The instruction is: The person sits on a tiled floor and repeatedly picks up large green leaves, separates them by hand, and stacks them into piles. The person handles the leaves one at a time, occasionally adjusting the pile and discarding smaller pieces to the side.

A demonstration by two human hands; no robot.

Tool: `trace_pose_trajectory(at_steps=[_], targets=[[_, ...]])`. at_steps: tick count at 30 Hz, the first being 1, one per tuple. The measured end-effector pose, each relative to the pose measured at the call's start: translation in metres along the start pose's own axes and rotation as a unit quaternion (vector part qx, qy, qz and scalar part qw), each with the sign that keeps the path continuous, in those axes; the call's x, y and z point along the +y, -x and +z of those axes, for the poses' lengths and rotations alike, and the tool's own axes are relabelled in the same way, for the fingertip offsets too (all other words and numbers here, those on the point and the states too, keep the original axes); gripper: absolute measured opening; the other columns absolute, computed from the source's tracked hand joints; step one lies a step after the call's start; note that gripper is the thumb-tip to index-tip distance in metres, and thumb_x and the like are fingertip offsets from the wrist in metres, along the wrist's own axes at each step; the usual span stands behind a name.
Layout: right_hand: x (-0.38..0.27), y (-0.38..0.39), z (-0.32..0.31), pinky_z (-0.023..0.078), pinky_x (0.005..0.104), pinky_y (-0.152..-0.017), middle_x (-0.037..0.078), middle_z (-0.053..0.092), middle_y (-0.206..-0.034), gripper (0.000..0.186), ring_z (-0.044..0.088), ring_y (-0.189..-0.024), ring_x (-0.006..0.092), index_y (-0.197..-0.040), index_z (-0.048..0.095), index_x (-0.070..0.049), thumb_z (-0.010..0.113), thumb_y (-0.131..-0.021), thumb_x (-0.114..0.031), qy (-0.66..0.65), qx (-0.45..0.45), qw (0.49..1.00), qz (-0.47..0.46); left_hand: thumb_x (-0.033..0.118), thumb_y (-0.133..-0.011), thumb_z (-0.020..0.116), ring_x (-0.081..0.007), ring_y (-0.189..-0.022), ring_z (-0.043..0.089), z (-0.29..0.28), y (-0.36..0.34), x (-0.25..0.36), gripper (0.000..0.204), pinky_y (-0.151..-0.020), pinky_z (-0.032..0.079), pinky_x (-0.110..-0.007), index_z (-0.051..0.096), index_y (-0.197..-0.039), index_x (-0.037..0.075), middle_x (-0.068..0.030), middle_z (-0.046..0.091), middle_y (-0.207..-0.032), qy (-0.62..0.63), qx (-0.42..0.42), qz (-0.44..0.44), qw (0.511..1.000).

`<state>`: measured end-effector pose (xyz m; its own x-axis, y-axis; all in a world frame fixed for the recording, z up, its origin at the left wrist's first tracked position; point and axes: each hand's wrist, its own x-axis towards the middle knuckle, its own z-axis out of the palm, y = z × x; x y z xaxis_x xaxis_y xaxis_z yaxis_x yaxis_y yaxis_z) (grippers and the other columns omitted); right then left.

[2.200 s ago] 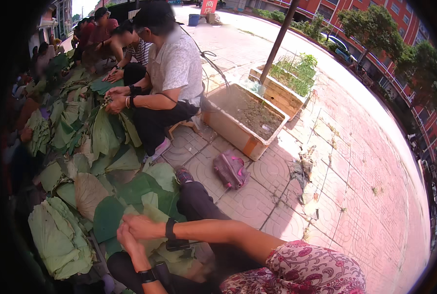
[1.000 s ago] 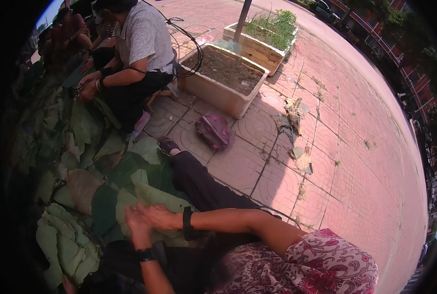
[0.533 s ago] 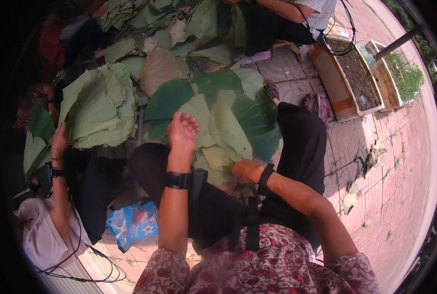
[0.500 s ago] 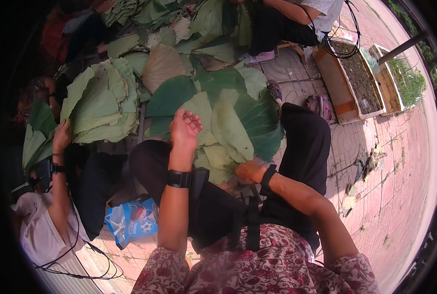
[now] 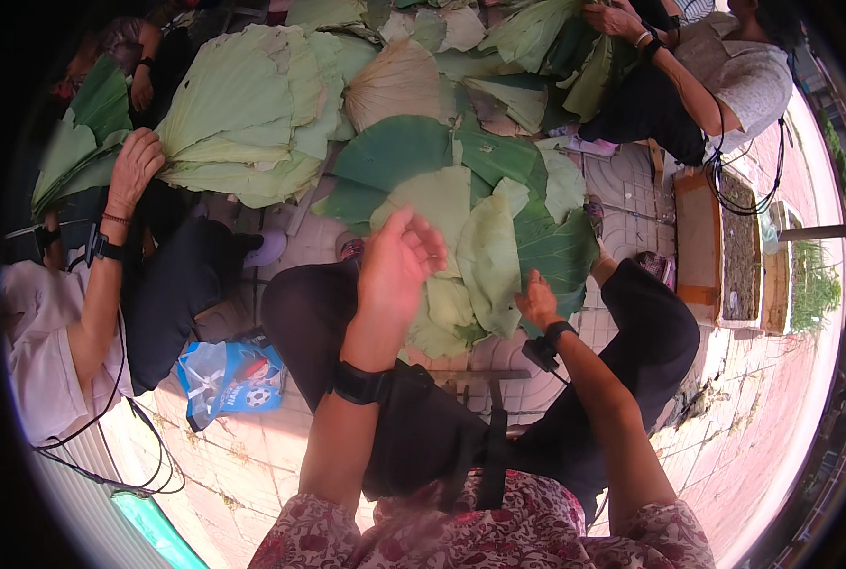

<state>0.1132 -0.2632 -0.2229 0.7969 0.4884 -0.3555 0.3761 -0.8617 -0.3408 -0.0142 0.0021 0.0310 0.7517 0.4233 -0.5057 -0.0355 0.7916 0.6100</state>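
In front of my knees lies a loose pile of large lotus leaves, some pale and some dark. My left hand (image 5: pixel 406 251) hovers over the pale green leaf (image 5: pixel 432 201), palm turned inward, its loosely curled fingers a little blurred and nothing seen in them. At the right side of the pile, my right hand (image 5: pixel 539 302) is beside a folded pale leaf (image 5: pixel 492 261) and over the lower edge of a dark green leaf (image 5: pixel 558 254). Its index finger points up, apart from the thumb. Another dark green leaf (image 5: pixel 395 156) lies at the far left of the pile.
On the left, a co-worker's hand (image 5: pixel 138 156) touches a thick stack of pale leaves (image 5: pixel 243 104). Another person (image 5: pixel 708 85) handles leaves at the far right. Soil-filled planter boxes (image 5: pixel 703 242) stand beyond my right knee. A blue bag (image 5: pixel 231 384) lies left of my legs.
My view has shifted, so the scene sits differently. My right hand has moved up along the pile's right side from its near edge, its fingers now extended. My left hand remains above the leaves.
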Motion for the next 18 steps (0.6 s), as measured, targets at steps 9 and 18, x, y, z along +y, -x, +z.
trace_pose_trajectory(at_steps=[9, 18], targets=[[-0.033, -0.001, 0.065, 0.052, 0.048, -0.083, 0.026, 0.069, -0.096, 0.04, 0.068, -0.097, 0.0409, -0.102, 0.062, 0.004, 0.07, -0.082, -0.03, -0.13, -0.022, 0.99, 0.057, 0.033, -0.099, 0.057, -0.0201, -0.072, 0.062, -0.022, 0.009, 0.009, 0.026, -0.067, 0.048, -0.033, 0.056, -0.089, 0.009, -0.0071, 0.064, -0.079, 0.014, 0.03, 0.025, 0.999], [-0.086, -0.056, -0.071, 0.05, 0.0345, -0.093, 0.008, 0.068, -0.109, 0.037, 0.065, -0.103, 0.0223, -0.119, 0.061, 0.002, 0.062, -0.093, -0.025, -0.528, -0.011, 0.845, 0.084, 0.031, -0.098, 0.056, -0.0209, -0.075, 0.064, -0.034, 0.007, 0.012, 0.026, -0.068, 0.05, -0.035, 0.058, -0.09, 0.007, -0.0076, 0.066, -0.081, -0.014, 0.064, 0.034, 0.997]])
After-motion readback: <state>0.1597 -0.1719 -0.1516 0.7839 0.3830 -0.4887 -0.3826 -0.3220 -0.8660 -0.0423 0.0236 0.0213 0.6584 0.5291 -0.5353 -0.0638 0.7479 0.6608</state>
